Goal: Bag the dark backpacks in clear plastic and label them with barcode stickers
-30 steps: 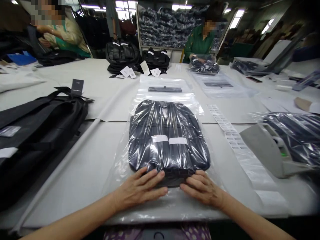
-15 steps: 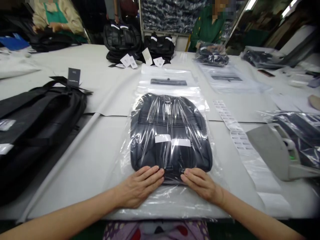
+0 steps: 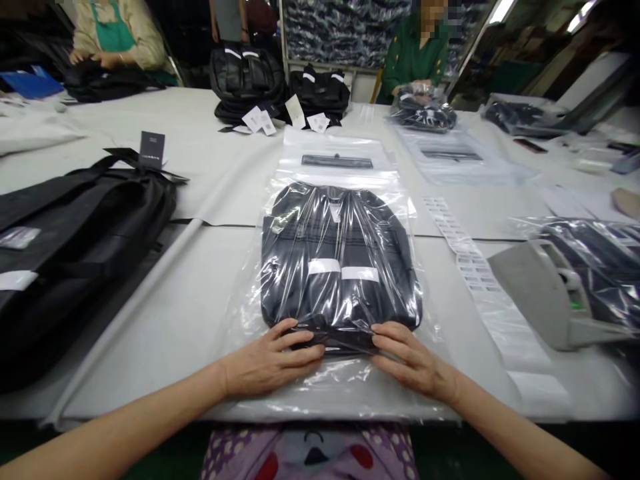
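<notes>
The black backpack (image 3: pixel 373 300) lies at the near middle of the bench (image 3: pixel 215 287), already inside its clear plastic bag (image 3: pixel 350 390). The left hand (image 3: pixel 273 363) and right hand (image 3: pixel 415 360) rest on its near edge, fingers apart and slightly bent, with no firm hold visible. Bagging looks nearly done; the slack near end seems left to tidy, and the second backpack (image 3: pixel 105 233) at left lies uncovered

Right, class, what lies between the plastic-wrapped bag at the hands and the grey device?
In the head view, a strip of white labels lies on the table between the wrapped bag and the grey device.
</notes>
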`<state>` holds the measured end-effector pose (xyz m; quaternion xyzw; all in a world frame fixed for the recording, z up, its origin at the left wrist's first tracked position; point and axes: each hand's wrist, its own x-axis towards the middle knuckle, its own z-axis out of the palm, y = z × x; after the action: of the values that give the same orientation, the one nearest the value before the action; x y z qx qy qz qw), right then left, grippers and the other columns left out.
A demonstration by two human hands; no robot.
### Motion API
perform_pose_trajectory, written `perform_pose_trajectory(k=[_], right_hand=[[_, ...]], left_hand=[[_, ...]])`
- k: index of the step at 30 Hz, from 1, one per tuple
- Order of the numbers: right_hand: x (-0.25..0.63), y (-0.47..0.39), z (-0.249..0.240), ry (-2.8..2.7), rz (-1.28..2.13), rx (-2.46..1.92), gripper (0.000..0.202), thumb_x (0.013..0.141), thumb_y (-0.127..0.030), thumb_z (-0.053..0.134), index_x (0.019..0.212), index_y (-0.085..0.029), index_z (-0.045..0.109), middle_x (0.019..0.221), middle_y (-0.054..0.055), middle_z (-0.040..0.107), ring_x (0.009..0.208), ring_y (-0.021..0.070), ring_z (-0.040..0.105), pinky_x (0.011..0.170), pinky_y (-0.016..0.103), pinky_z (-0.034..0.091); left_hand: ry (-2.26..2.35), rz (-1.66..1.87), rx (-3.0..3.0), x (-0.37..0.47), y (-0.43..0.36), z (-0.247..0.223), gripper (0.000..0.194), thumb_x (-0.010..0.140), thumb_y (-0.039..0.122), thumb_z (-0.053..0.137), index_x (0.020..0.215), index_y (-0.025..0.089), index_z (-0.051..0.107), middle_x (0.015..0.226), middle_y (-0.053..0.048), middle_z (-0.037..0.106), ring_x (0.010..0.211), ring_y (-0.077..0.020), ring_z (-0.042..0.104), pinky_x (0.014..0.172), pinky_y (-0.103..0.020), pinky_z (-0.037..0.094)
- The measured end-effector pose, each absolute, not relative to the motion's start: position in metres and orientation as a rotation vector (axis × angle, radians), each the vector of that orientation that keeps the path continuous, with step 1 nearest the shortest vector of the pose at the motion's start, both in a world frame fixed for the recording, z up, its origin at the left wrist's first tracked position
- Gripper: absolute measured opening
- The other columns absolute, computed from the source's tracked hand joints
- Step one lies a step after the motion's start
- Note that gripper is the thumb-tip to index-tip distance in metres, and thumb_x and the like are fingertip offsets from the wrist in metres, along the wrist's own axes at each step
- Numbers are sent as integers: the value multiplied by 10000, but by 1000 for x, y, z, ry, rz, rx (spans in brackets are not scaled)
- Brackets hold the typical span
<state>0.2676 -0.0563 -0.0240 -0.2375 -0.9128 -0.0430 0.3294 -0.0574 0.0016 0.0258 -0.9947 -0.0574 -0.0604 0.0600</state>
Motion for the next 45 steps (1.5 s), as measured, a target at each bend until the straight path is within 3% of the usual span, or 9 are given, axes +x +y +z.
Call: perform_pose_trajectory(k=[6,11,13,15,18,25,32,38,45], right_hand=[[260,-55,-36,-2280,-166,-729,364,848,-38,466,1206,-87,512,1045,120,622,1170,225,487,952,382,464],[259,-53,-34,-2341,-121,-719,408,858,-28,416,1259,-72,476,1076,133,624,1181,241,475,947,399,460],[260,-54,-32,-2341,-118,-722,415,853,-23,412,1260,-72,477,1078,136,626,1188,245,469,946,405,458],[260,-55,-31,-2334,-113,-740,413,851,-27,419,1257,-76,481,1074,135,630,1186,243,471,944,408,457],[259,-56,-35,-2331,-88,-739,393,848,-29,431,1232,-73,502,1058,135,638,1176,239,482,935,398,464],[257,-50,-32,-2284,-80,-709,370,848,-52,433,1205,-108,514,1067,120,641,1170,221,496,932,379,472],[263,-108,3,-2500,-133,-884,401,833,-384,552,1159,-151,543,1130,136,605,1079,273,517,915,457,399],[256,-123,-21,-2558,142,-1116,146,879,-185,453,960,-186,575,824,53,608,762,185,529,691,336,429],[249,-121,-36,-2134,152,-1072,324,844,-8,288,1077,-127,479,886,91,585,808,178,516,730,315,465]], left_hand=[[-330,-92,-3243,-48,-7,53,388,867,231,475,1253,199,453,1342,-76,462,1166,-252,422,1032,-447,240],[-437,-175,-3234,-14,5,104,295,932,206,368,1210,167,456,1118,-89,603,942,-176,555,852,-337,389],[-368,-243,-3188,3,22,112,323,951,232,333,1250,147,420,1222,-109,557,1078,-196,514,903,-349,368],[-261,-220,-3172,17,38,105,424,950,335,345,1328,143,345,1380,-118,420,1276,-237,346,1028,-412,265],[-93,-117,-3179,24,53,72,546,923,459,362,1385,181,282,1445,-84,332,1358,-256,192,1096,-475,124],[9,-54,-3161,15,53,40,448,914,403,414,1353,380,329,1468,34,289,1372,-316,98,1070,-610,56],[-22,41,-3086,21,46,50,428,921,348,406,1338,417,335,1471,17,281,1351,-374,146,1010,-684,142],[-101,147,-3043,25,32,60,483,909,325,436,1354,439,288,1487,7,242,1339,-387,178,998,-687,162],[-213,17,-2996,22,22,52,469,894,368,471,1334,446,328,1482,11,255,1339,-375,193,1008,-674,151]])
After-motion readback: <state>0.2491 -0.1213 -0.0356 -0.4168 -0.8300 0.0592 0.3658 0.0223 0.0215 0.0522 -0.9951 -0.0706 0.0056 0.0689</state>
